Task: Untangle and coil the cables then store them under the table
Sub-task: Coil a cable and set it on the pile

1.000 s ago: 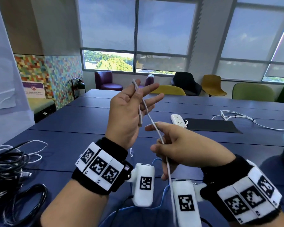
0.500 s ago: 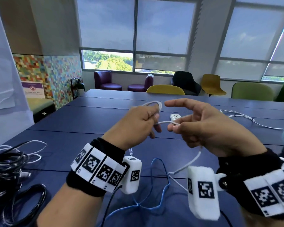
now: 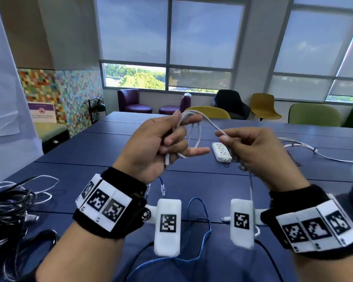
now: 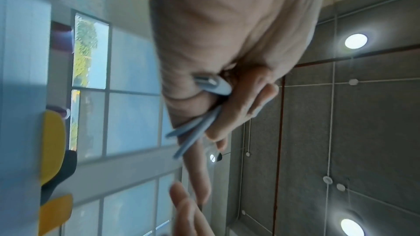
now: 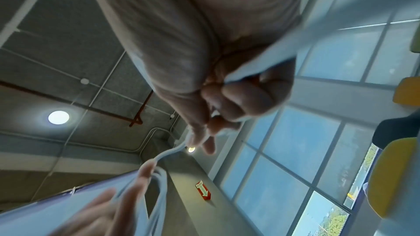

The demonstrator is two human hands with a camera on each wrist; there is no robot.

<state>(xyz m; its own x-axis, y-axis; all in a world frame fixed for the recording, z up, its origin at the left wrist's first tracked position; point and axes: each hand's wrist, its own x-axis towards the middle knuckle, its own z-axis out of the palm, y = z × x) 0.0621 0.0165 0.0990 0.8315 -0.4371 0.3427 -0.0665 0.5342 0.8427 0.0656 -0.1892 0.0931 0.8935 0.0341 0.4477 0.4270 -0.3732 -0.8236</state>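
Left hand (image 3: pixel 151 145) grips loops of white cable (image 3: pixel 200 131); right hand (image 3: pixel 253 149) pinches its free strand above the table (image 3: pixel 192 174).

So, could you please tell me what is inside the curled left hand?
The left hand holds loops of the white cable and a white connector end against the palm. How many loops lie there is hidden by the fingers.

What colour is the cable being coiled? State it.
White cable, looped in the left hand; clearest in the head view.
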